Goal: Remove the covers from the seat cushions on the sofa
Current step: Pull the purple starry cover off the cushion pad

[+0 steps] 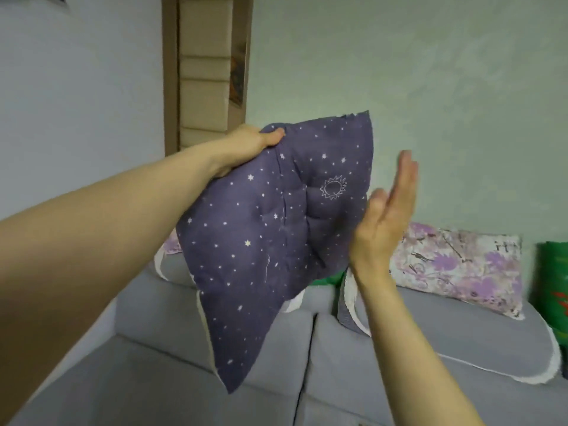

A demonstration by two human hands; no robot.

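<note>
A dark blue cushion (pixel 276 229) printed with white stars and a sun hangs in the air above the grey sofa (pixel 215 379). My left hand (pixel 249 146) grips its upper left corner. My right hand (pixel 384 216) is flat and open beside the cushion's right edge, fingers pointing up, holding nothing. The cushion droops to a point at the bottom, where loose fabric hangs down.
A purple floral pillow (pixel 455 265) leans against the wall on the sofa's back right. A green bag (pixel 553 290) stands at the far right, and more green shows behind the cushion. A brown door frame (pixel 172 72) is at the back left.
</note>
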